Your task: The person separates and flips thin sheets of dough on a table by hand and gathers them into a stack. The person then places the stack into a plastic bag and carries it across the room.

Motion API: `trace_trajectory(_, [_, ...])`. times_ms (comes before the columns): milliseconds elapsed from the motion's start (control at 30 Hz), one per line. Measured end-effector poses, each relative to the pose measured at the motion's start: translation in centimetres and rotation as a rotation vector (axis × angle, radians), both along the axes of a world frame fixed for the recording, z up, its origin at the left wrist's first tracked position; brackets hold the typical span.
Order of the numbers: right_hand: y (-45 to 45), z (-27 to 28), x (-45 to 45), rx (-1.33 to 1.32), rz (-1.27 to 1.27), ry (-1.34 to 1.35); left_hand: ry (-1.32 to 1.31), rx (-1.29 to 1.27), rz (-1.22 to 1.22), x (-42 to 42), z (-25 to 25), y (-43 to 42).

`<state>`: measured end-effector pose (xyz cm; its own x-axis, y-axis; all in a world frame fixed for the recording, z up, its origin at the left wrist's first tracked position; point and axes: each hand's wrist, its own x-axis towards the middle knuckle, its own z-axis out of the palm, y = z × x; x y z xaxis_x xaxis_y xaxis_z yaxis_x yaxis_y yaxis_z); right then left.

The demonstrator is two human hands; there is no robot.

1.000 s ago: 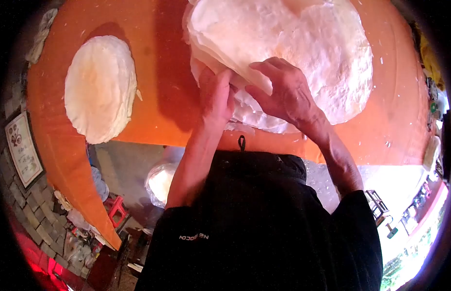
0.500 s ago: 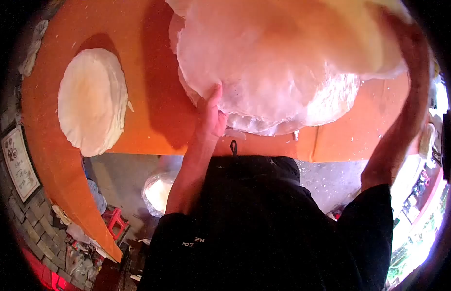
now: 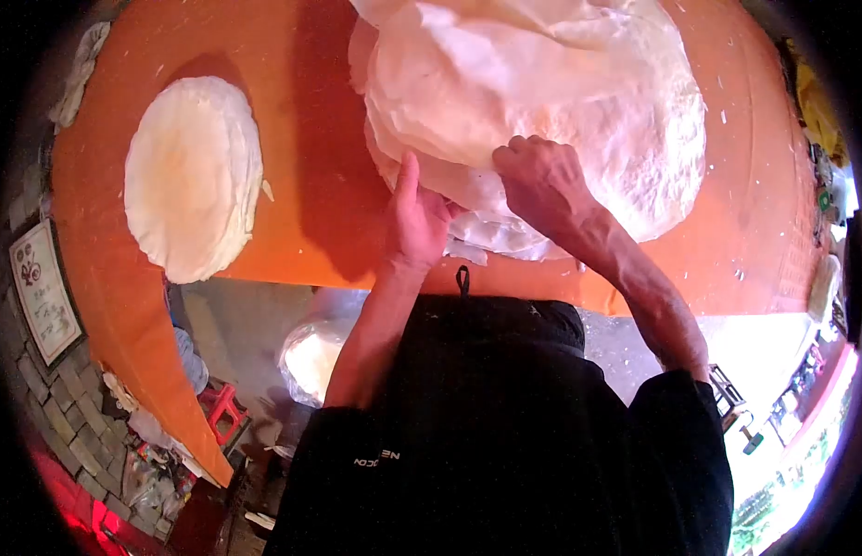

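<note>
A large pile of thin, pale, dough-like round sheets lies at the middle of the orange table. The top sheet is partly folded and wrinkled. My right hand is closed over its near edge, fingers pinched on the sheet. At the pile's near left edge is my left hand, its thumb raised and apart from the fingers. Those fingertips are partly hidden at the lower sheets. To the left, a smaller stack of pale round sheets rests on the table.
The orange table has its near edge against my dark clothing. Below it, a clear plastic bag with pale contents and a red stool stand on the floor. A framed sign is at the far left.
My right hand has come from the far right, beyond the pile, to its near edge. The raised top sheet has come down in folds. My left thumb has come off the sheet.
</note>
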<state>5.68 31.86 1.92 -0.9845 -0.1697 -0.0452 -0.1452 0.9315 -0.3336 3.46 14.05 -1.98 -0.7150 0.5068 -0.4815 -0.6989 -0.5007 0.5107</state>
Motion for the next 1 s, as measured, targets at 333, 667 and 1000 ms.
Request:
trace_trajectory(333, [-1.8, 1.1, 3.2, -0.193, 0.073, 0.103, 0.007, -0.3, 0.049, 0.6, -0.8, 1.3])
trace_trajectory(667, [8.7, 3.9, -3.3, 0.479, 0.003, -0.125, 0.012, 0.179, 0.057, -0.8, 1.0, 2.1])
trace_trajectory(1000, [11.0, 8.9, 2.4, 0.311, -0.219, 0.185, -0.05, -0.288, -0.345, 3.4, -1.3, 6.2])
